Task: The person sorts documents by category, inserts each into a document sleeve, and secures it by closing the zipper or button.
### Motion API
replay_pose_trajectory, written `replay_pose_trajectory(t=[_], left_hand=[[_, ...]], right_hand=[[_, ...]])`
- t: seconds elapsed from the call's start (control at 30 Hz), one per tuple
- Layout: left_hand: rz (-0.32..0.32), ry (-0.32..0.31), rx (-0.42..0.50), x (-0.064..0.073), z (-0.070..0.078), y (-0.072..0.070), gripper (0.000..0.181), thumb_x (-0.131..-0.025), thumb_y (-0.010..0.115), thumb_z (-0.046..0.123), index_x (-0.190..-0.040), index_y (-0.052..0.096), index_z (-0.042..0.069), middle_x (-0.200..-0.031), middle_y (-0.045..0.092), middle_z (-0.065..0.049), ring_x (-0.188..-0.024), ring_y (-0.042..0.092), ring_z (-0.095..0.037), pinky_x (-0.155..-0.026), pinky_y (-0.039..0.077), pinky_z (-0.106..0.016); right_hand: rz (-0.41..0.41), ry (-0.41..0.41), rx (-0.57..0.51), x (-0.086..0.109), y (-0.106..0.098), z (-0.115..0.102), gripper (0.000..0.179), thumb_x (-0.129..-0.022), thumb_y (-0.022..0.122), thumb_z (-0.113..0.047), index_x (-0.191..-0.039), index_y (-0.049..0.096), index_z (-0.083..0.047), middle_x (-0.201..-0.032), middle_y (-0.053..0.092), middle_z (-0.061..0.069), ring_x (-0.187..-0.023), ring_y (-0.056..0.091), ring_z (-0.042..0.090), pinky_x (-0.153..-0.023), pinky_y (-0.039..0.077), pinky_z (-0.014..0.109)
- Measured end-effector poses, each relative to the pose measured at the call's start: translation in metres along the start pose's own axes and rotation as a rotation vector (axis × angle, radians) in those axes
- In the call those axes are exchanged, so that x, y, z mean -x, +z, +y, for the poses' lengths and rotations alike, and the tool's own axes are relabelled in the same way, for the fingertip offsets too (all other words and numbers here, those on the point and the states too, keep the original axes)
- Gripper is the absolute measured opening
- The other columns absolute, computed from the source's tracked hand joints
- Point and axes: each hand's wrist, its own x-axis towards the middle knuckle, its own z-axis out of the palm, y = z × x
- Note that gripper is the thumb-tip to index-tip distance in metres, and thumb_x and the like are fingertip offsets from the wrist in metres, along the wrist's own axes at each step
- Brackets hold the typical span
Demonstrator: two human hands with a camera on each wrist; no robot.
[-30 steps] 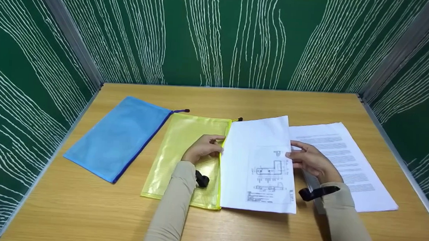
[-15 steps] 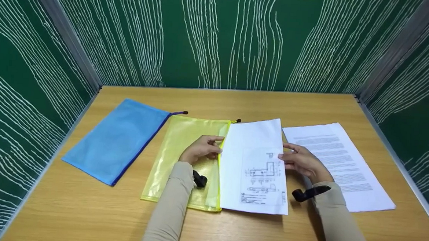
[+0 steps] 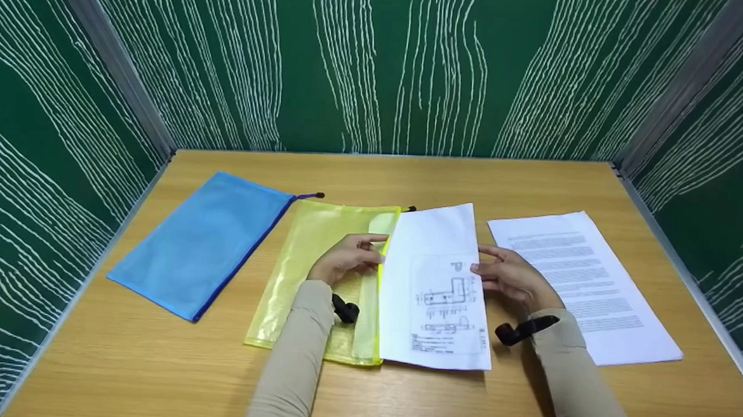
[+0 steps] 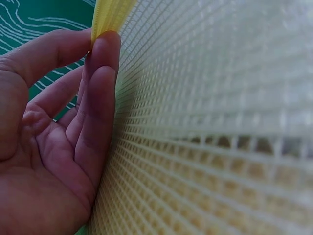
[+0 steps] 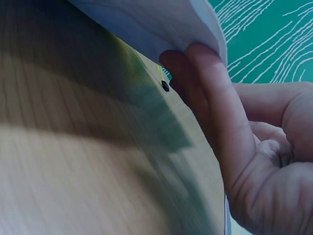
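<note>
A yellow mesh zip pouch (image 3: pixel 299 262) lies on the table, its zip edge turned to the right. At the middle of that edge, my left hand (image 3: pixel 348 258) pinches the yellow rim between thumb and finger; the left wrist view shows the pinched zip strip (image 4: pixel 108 19) close up. White paper (image 3: pixel 430 243) with a printed line drawing reaches partly into the pouch, and a pale strip of it shows through the mesh. My right hand (image 3: pixel 515 281) pinches the paper's right edge, which is raised off the table in the right wrist view. How many sheets it holds, I cannot tell.
A blue zip pouch (image 3: pixel 201 244) lies to the left, its dark pull tab (image 3: pixel 312 195) pointing toward the yellow one. On the right is a stack of printed paper (image 3: pixel 587 283), partly behind the right forearm. Green walls (image 3: pixel 404 70) with white lines enclose the table (image 3: pixel 379 177).
My right hand has moved left with the paper, and more of it now lies inside the yellow pouch. The left hand keeps its pinch on the rim. The head view has shifted slightly.
</note>
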Motion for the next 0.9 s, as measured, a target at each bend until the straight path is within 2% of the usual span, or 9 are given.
replay_pose_trajectory(t=[0.3, 0.6, 0.67, 0.9], left_hand=[[0.025, -0.013, 0.03, 0.001, 0.002, 0.004, 0.055, -0.078, 0.067, 0.003, -0.129, 0.051, 0.016, -0.08, 0.058, -0.005, -0.066, 0.057, -0.014, -0.06, 0.049, -0.025], [-0.03, -0.019, 0.036, 0.006, 0.01, 0.006, 0.06, -0.081, 0.064, 0.002, -0.136, 0.042, 0.011, -0.079, 0.055, -0.004, -0.067, 0.055, -0.016, -0.062, 0.048, -0.027], [-0.017, -0.022, 0.051, 0.002, 0.006, 0.005, 0.059, -0.08, 0.065, 0.003, -0.135, 0.044, 0.013, -0.08, 0.054, -0.004, -0.066, 0.054, -0.015, -0.061, 0.048, -0.026], [0.021, -0.021, 0.11, -0.001, 0.003, 0.008, 0.056, -0.079, 0.066, 0.003, -0.131, 0.049, 0.016, -0.081, 0.053, -0.004, -0.063, 0.054, -0.013, -0.058, 0.049, -0.023]], right_hand=[[0.059, 0.013, 0.031, -0.004, 0.003, -0.001, 0.071, -0.085, 0.059, -0.002, -0.143, 0.019, -0.003, -0.098, 0.067, 0.008, -0.087, 0.065, 0.02, -0.07, 0.054, 0.027], [0.085, 0.004, -0.002, 0.001, -0.002, -0.003, 0.073, -0.084, 0.06, 0.0, -0.143, 0.017, -0.001, -0.099, 0.066, 0.009, -0.086, 0.065, 0.021, -0.073, 0.053, 0.028], [0.077, -0.008, -0.006, 0.002, -0.002, -0.001, 0.073, -0.084, 0.059, 0.001, -0.143, 0.017, 0.0, -0.099, 0.066, 0.009, -0.087, 0.065, 0.022, -0.073, 0.053, 0.029], [0.075, -0.019, -0.001, -0.002, 0.002, 0.005, 0.068, -0.085, 0.057, 0.002, -0.141, 0.019, 0.001, -0.099, 0.065, 0.011, -0.087, 0.065, 0.023, -0.076, 0.053, 0.032]])
